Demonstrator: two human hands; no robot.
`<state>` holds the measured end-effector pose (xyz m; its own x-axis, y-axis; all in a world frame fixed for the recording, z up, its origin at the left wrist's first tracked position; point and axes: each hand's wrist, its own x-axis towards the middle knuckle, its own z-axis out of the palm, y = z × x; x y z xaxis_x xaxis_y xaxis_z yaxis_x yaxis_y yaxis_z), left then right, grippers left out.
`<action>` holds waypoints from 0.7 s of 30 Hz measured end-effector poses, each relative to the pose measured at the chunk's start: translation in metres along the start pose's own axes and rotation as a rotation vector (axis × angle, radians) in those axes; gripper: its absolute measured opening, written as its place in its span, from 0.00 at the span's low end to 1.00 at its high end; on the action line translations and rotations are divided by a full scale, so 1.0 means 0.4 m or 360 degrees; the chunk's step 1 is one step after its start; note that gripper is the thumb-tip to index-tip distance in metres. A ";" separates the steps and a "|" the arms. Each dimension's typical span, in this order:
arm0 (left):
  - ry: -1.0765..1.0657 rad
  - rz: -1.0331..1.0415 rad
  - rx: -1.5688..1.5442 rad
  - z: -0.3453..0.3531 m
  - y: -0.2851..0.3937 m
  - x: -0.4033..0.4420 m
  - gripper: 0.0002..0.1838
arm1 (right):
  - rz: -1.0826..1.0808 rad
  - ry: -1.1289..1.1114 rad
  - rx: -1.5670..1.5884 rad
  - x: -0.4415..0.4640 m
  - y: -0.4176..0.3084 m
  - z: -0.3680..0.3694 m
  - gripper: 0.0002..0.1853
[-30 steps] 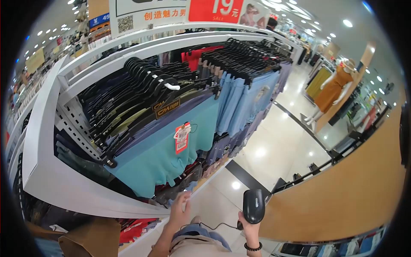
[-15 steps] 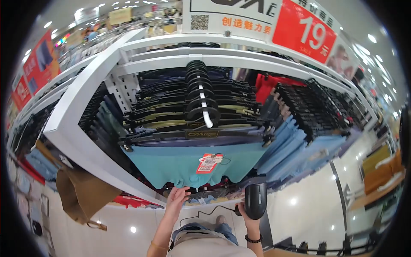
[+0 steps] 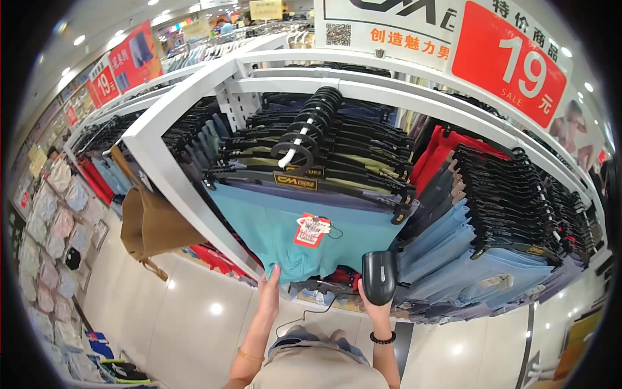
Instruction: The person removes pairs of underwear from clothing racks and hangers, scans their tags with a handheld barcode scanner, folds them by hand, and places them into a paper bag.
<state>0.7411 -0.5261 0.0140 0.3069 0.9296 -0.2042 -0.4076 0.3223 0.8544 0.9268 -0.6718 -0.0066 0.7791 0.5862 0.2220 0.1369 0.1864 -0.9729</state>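
Teal shorts (image 3: 259, 217) hang at the front of a row of black hangers (image 3: 324, 139) on a rail. My left hand (image 3: 269, 288) pinches the lower left hem of the shorts and pulls it a little to the side. A red and white price tag (image 3: 311, 231) lies on the front of the fabric. My right hand (image 3: 376, 308) is wrapped round a black handheld scanner (image 3: 379, 277), just below and right of the shorts. From the scanner a dark cable (image 3: 317, 312) runs down to my waist.
White rack bars (image 3: 175, 149) frame the clothes. On the right hang light blue shorts (image 3: 447, 249) and dark garments. A brown bag (image 3: 152, 220) hangs at the rack's left corner. Above stands a red sign (image 3: 508, 61). Packaged goods (image 3: 58, 220) line the far left.
The view has swung left. My left hand has moved from beneath the shorts onto their hem and taken hold of it. The scanner remains in my right hand, now closer to the shorts.
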 end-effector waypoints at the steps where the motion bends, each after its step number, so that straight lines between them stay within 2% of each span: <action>1: 0.0017 0.0048 0.0060 -0.013 0.001 -0.018 0.20 | 0.0063 -0.0015 0.0011 0.003 0.011 -0.005 0.19; 2: 0.0100 0.0032 0.0121 -0.028 -0.003 -0.032 0.21 | 0.0131 -0.0100 0.0130 0.004 0.030 -0.007 0.20; 4: 0.0035 0.0019 0.0053 -0.047 0.005 -0.068 0.25 | -0.0068 -0.0196 -0.0125 0.000 0.071 -0.017 0.22; 6: -0.0014 0.0023 0.0000 -0.038 0.023 -0.111 0.28 | -0.0082 -0.0434 -0.0301 -0.011 0.076 -0.032 0.33; 8: 0.0074 0.0043 -0.0006 -0.037 0.026 -0.140 0.27 | 0.0163 -0.0361 0.0184 -0.056 0.181 -0.038 0.31; 11: 0.0241 0.0187 0.0157 -0.064 0.024 -0.146 0.28 | -0.0149 -0.0312 -0.0255 -0.092 0.123 -0.076 0.22; 12: 0.0300 0.0250 0.0243 -0.082 0.028 -0.141 0.28 | -0.0168 -0.0215 -0.0355 -0.096 0.084 -0.083 0.15; 14: 0.0471 0.0265 0.0418 -0.112 0.055 -0.117 0.23 | -0.0238 -0.0187 -0.0526 -0.096 0.018 -0.115 0.10; 15: 0.0489 0.0374 0.0529 -0.134 0.059 -0.103 0.22 | -0.0271 -0.0171 -0.0611 -0.096 -0.014 -0.130 0.08; 16: 0.0498 0.0489 0.0637 -0.146 0.065 -0.088 0.21 | -0.0393 -0.0183 -0.0768 -0.112 0.015 -0.156 0.10; 18: 0.0456 0.0586 0.0587 -0.150 0.092 -0.066 0.21 | -0.0455 -0.0223 -0.0768 -0.147 0.054 -0.200 0.14; 19: 0.0439 0.0634 0.0562 -0.152 0.107 -0.063 0.20 | -0.0392 -0.0248 -0.0610 -0.161 0.039 -0.214 0.16; 21: 0.0479 0.0498 0.0640 -0.168 0.137 -0.064 0.23 | -0.0390 -0.0318 -0.0540 -0.178 0.010 -0.226 0.19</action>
<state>0.6533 -0.5202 0.0337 -0.0570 0.9983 0.0103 -0.0633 -0.0140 0.9979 0.9273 -0.7838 -0.0323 0.5702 0.7038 0.4237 0.5206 0.0895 -0.8491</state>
